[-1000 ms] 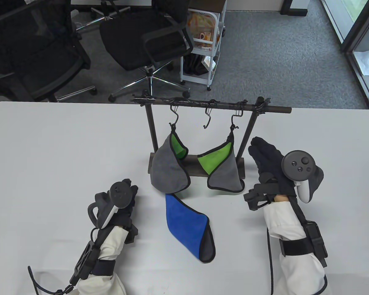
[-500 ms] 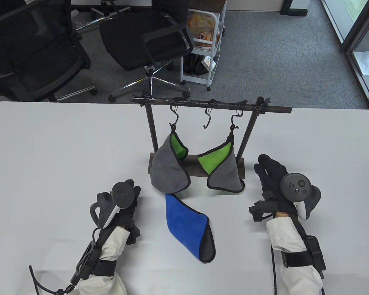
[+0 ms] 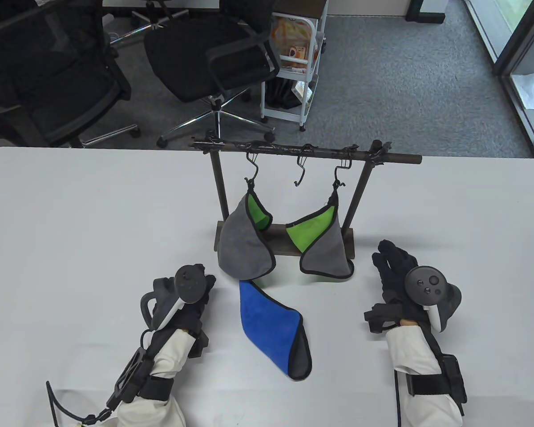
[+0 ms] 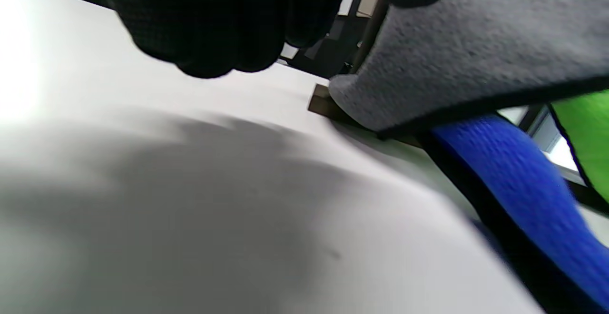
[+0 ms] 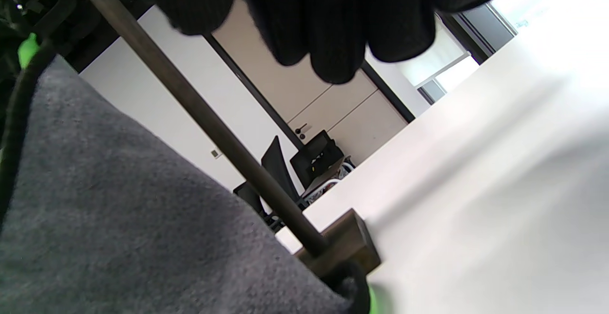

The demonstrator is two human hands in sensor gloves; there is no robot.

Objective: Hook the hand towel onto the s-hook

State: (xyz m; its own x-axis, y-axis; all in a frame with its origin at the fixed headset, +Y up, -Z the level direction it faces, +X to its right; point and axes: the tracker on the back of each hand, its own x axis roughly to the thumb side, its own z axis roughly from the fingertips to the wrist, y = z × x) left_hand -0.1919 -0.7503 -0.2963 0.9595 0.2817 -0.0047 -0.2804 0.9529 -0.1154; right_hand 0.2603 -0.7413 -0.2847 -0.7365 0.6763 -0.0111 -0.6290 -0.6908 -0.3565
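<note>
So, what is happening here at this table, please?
A person in sensor gloves is hanging small towels on a rack with three s-hooks. Two grey-and-green towels already hang from the outer hooks; the middle hook is bare. A blue towel lies flat on the table, not yet picked up. The left hand and the right hand hold nothing, one on each side of the towels.
</note>
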